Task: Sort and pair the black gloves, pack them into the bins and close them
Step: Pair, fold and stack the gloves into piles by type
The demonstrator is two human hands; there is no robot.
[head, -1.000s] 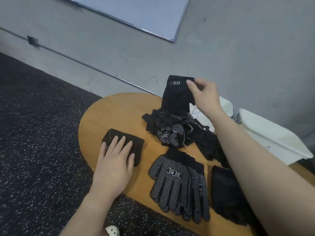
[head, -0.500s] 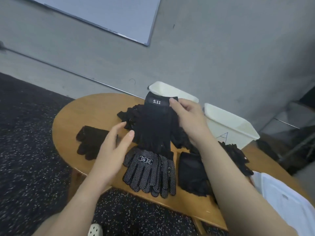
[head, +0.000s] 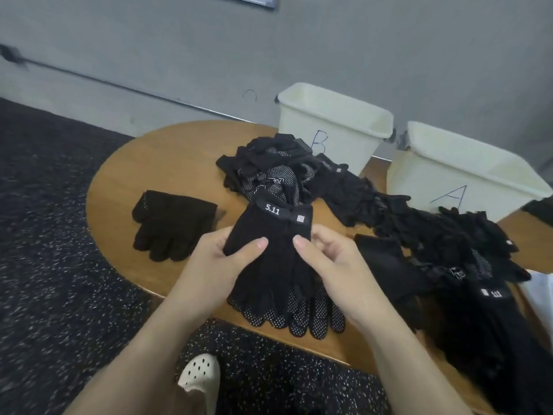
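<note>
A black glove with a "5.11" cuff label (head: 273, 250) hangs fingers-down above the table, held between both hands. My left hand (head: 220, 259) grips its left edge and my right hand (head: 332, 262) grips its right edge, thumbs on top. Under it lies a pair of white-dotted black gloves (head: 296, 316) at the table's front edge. A plain black glove pair (head: 172, 224) lies at the left. A heap of unsorted black gloves (head: 281, 172) sits behind, and more gloves (head: 443, 235) trail off to the right. Two open white bins stand at the back, marked B (head: 335, 124) and A (head: 466, 172).
The round wooden table (head: 167, 163) stands against a grey wall. Dark speckled floor lies to the left and in front. A white perforated shoe (head: 199, 372) shows below the table edge. Another 5.11 glove (head: 493, 298) lies at the far right.
My right hand brought the 5.11 glove down from the heap toward me. My left hand left the plain pair at the left and took hold of the glove's other edge. The view swung right.
</note>
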